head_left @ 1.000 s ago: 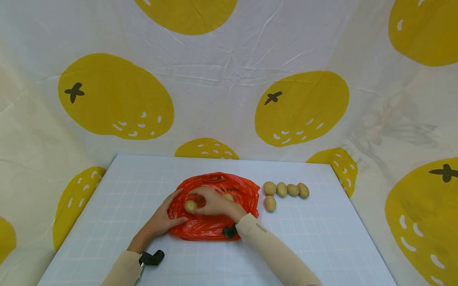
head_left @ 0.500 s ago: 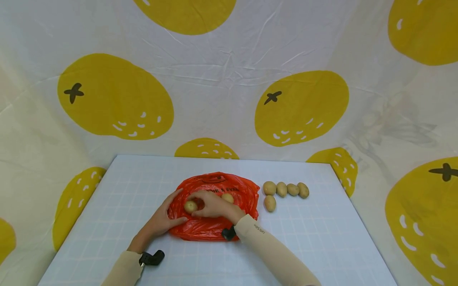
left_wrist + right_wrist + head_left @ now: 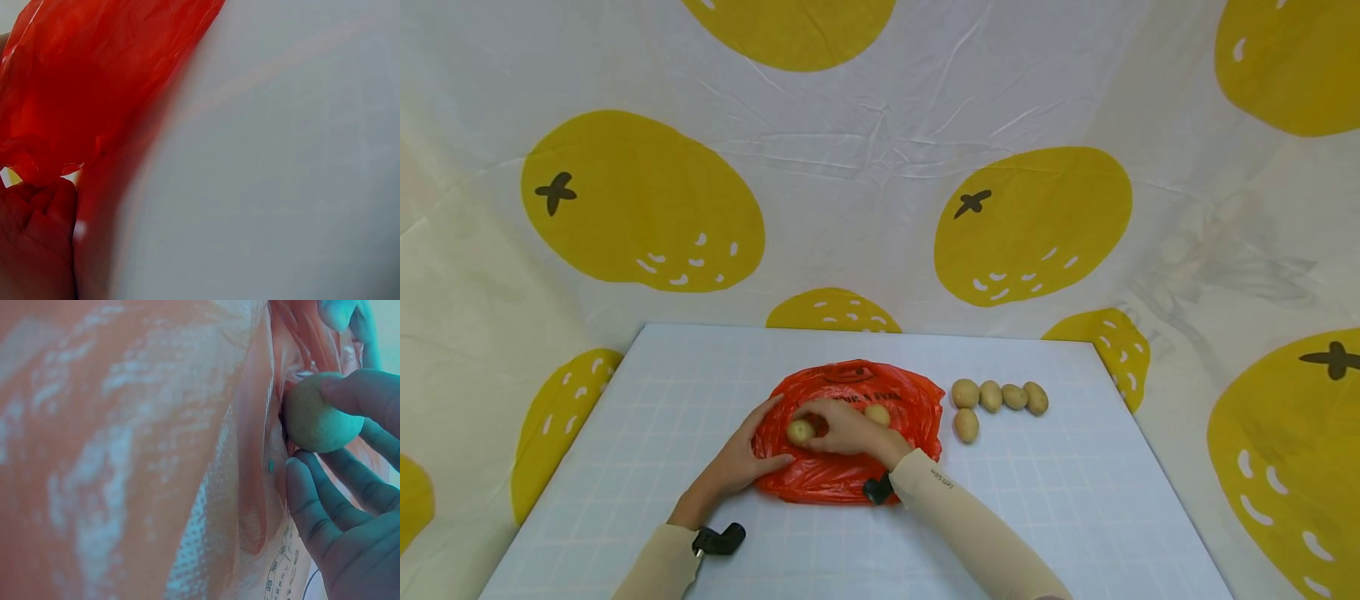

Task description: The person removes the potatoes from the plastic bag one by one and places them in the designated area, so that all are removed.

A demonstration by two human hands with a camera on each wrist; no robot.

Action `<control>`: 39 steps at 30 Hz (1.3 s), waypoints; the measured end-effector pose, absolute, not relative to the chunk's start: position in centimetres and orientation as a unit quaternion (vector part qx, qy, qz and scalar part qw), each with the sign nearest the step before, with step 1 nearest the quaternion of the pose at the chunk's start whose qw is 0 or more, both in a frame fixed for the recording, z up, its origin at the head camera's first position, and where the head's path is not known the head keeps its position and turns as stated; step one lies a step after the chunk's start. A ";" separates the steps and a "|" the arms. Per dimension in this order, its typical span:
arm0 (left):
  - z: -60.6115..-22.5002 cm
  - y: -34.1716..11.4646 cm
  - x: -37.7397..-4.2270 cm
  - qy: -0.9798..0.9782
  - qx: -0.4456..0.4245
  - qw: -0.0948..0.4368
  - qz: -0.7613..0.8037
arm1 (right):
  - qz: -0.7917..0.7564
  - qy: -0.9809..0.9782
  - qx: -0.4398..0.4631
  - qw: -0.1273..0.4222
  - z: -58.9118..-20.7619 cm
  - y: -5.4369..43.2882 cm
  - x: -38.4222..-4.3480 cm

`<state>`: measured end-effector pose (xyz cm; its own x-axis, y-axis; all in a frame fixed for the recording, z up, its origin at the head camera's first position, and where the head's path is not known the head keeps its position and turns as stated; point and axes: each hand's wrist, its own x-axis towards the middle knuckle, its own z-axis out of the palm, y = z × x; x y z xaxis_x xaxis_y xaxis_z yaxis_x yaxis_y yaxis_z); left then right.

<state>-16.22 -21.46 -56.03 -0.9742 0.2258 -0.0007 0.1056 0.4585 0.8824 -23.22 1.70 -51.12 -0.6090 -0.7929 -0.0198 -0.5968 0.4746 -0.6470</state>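
Note:
A red plastic bag [image 3: 827, 485] with black print lies spread on the table. My right hand [image 3: 846, 429] pinches a potato [image 3: 800, 432] between thumb and fingers over the bag's left half; the right wrist view shows this potato [image 3: 315, 422] up close against the crinkled plastic. Another potato [image 3: 877, 414] sits on or in the bag just beyond the right hand, partly covered. At the bag's left edge my left hand [image 3: 739, 461] rests with fingers and thumb spread against it. Only part of the left palm [image 3: 37, 250] shows in the left wrist view, under the plastic.
Right of the bag, several potatoes [image 3: 991, 397] stand in a row, with one potato [image 3: 966, 426] in front of the row's left end. The table [image 3: 1075, 500] has a pale checked cover. A fruit-print cloth [image 3: 850, 200] hangs behind and at the sides.
The right hand has shifted slightly toward me, showing more of the potato behind it. The left hand and the row of potatoes stay in place.

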 end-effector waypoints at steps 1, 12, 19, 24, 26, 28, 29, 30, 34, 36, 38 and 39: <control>-56.0 -21.4 -16.2 0.852 0.097 0.059 0.511 | -0.305 0.843 -0.412 0.160 -51.1 1.7 -23.2; -55.7 -21.4 -16.2 0.848 0.100 0.057 0.517 | -0.336 0.841 -0.395 0.154 -51.3 2.4 -23.5; -55.9 -21.4 -16.4 0.850 0.103 0.056 0.514 | -0.373 0.841 -0.360 0.158 -50.9 3.4 -23.4; -56.0 -21.5 -16.4 0.852 0.100 0.055 0.510 | -0.408 0.834 -0.338 0.157 -50.4 4.1 -23.3; -56.0 -21.5 -16.3 0.854 0.099 0.055 0.509 | -0.422 0.829 -0.332 0.157 -50.1 4.4 -23.2; -56.0 -21.5 -16.3 0.854 0.097 0.056 0.508 | -0.433 0.826 -0.325 0.157 -49.9 4.7 -23.2; -56.0 -21.5 -16.3 0.854 0.096 0.057 0.508 | -0.437 0.825 -0.323 0.158 -49.8 4.9 -23.2; -56.0 -21.5 -16.2 0.855 0.095 0.057 0.507 | -0.437 0.826 -0.320 0.157 -49.8 5.0 -23.2; -55.9 -21.4 -16.2 0.859 0.088 0.059 0.502 | -0.440 0.829 -0.311 0.151 -49.9 5.5 -23.1; -55.9 -21.4 -16.2 0.861 0.085 0.059 0.499 | -0.442 0.831 -0.306 0.145 -50.1 5.8 -23.0; -55.9 -21.4 -16.2 0.862 0.083 0.059 0.497 | -0.445 0.832 -0.299 0.139 -50.2 6.0 -22.9; -55.9 -21.4 -16.2 0.861 0.082 0.060 0.498 | -0.447 0.833 -0.296 0.136 -50.3 6.1 -22.8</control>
